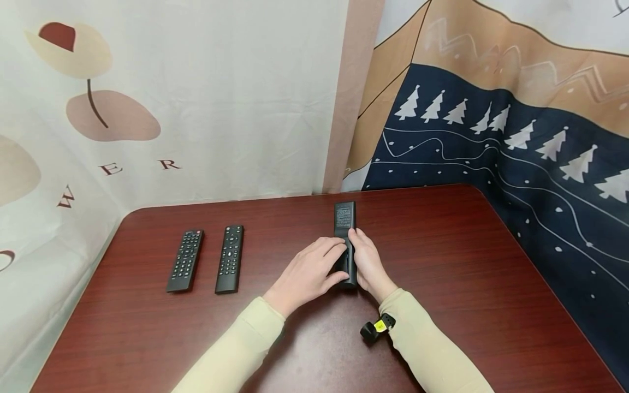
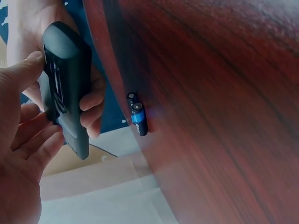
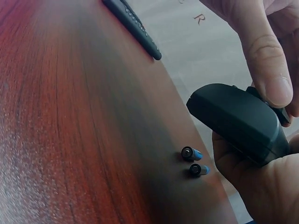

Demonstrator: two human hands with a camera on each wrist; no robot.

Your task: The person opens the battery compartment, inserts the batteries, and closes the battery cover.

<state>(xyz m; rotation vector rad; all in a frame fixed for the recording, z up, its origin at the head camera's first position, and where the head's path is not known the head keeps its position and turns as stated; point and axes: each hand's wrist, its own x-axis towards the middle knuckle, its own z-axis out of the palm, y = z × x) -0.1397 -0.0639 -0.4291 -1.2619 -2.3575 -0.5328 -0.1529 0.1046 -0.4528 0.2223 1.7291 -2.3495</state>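
My right hand (image 1: 369, 265) grips a black remote control (image 1: 345, 215), its labelled back turned up, above the table. Fingers wrap one side of the remote in the left wrist view. My left hand (image 1: 306, 273) reaches over the lower half of the remote. Its thumb and fingertips pinch a thin black battery cover (image 3: 283, 115) at the remote's back, partly hidden by the thumb. Beyond the remote, two blue-and-black batteries (image 2: 139, 119) lie side by side on the table; the head view hides them behind the hands and remote.
Two more black remotes, one (image 1: 185, 261) at far left and another (image 1: 229, 259) beside it, lie buttons up on the reddish-brown table (image 1: 442, 273). Printed curtains (image 1: 236, 98) hang behind the table's back edge. A small black camera (image 1: 375, 329) sits at the right wrist.
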